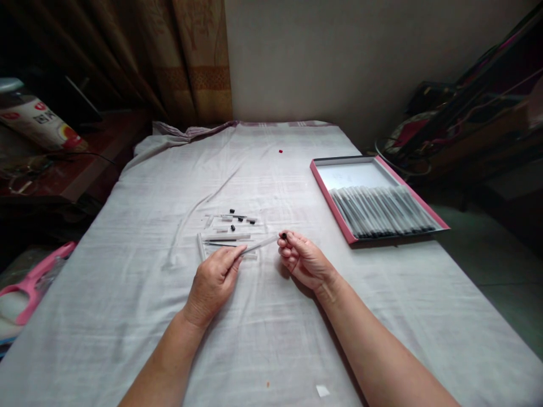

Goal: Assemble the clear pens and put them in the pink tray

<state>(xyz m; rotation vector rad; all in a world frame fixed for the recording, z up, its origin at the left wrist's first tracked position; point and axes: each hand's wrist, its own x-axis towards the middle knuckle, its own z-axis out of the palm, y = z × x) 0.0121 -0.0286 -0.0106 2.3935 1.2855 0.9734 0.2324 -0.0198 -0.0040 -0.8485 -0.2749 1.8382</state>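
Note:
My left hand [214, 280] pinches a clear plastic pen barrel [259, 245] by its near end, the barrel pointing right and slightly up. My right hand [302, 259] is closed, its thumb and forefinger pinching a small black cap [284, 235] right at the barrel's far tip. Just beyond the hands, loose pen parts [229, 227] lie on the white cloth: clear tubes, thin refills and small black caps.
A pink-rimmed tray [332, 208] at the right holds a row of several finished pens [382, 210]. A tiny red bit [280, 151] lies farther back. A pink object [29, 282] sits off the left edge. Clutter and cables stand at the far right.

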